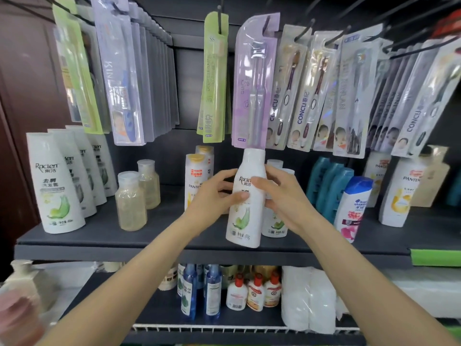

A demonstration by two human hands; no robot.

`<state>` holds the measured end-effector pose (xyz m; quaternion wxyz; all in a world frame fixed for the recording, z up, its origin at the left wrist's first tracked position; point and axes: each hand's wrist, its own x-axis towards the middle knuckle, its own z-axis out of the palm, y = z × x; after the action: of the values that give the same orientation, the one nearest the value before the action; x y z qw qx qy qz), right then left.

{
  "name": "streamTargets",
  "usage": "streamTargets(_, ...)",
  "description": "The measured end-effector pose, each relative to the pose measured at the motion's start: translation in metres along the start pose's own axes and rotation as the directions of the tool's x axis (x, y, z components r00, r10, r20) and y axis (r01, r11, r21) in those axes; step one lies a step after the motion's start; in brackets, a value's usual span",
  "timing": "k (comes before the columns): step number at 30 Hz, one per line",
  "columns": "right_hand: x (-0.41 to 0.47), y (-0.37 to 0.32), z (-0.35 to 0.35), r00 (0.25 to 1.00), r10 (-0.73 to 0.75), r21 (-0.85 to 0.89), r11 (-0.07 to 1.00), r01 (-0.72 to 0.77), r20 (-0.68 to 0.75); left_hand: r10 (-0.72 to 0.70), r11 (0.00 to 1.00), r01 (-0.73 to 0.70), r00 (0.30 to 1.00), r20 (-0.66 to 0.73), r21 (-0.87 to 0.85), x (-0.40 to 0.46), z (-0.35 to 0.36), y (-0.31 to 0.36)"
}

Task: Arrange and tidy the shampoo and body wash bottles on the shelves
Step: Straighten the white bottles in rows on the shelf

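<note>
Fingers of your left hand curl round the left side of the white Raclen bottle, thumb laid across its front label, while your right hand wraps the right side, thumb on the front near the brand name and the other fingers behind. You hold that bottle between both hands, upright with a slight tilt, its base hanging at the front edge of the dark upper shelf. It is a tall white bottle with a narrower rounded cap, grey script lettering high on the front and a green leaf picture low down, with small print at the foot. Its cap touches or sits just under the lilac toothbrush pack that hangs above. Just behind your right hand stands another small bottle of the same design. To the left of your hands are yellow-capped Pantene bottles, then two clear bottles of pale liquid, then a row of larger Raclen bottles at the far left. To the right stand teal bottles and a blue-capped white bottle.
</note>
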<state>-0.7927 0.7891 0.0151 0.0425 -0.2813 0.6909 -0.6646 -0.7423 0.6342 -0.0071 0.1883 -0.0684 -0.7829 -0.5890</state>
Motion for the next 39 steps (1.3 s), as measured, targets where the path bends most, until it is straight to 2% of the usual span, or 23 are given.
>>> streamTargets(3,0.003,-0.003,-0.007,0.995,-0.098,-0.151,0.984,0.094,-0.022,0.03,0.999,-0.029,0.999,-0.023,0.025,0.006,0.006,0.002)
streamTargets(8,0.016,-0.007,-0.026,0.975,-0.216,-0.523,0.838,0.155,-0.058,0.103,0.979,-0.078,0.987,-0.126,0.188,0.017,0.015,-0.007)
streamTargets(13,0.033,-0.004,-0.048,0.957,-0.272,-0.652,0.745,0.144,-0.1,0.165,0.924,-0.068,0.959,-0.231,0.376,0.037,0.021,-0.028)
streamTargets(18,0.05,-0.001,-0.065,0.956,-0.287,-0.779,0.613,0.133,-0.062,0.142,0.916,-0.014,0.946,-0.291,0.401,0.061,0.024,-0.043)
streamTargets(22,0.061,0.004,-0.072,0.965,-0.263,-0.79,0.593,0.156,-0.007,0.103,0.922,0.025,0.946,-0.306,0.387,0.08,0.027,-0.056)
streamTargets(29,0.078,0.019,-0.077,0.994,-0.086,-0.623,0.774,0.111,0.071,0.07,0.909,0.045,0.963,-0.259,0.415,0.107,0.037,-0.072)
streamTargets(39,0.084,0.023,-0.084,0.993,-0.092,-0.663,0.739,0.116,0.072,0.012,0.95,0.042,0.985,-0.174,0.309,0.132,0.044,-0.08)
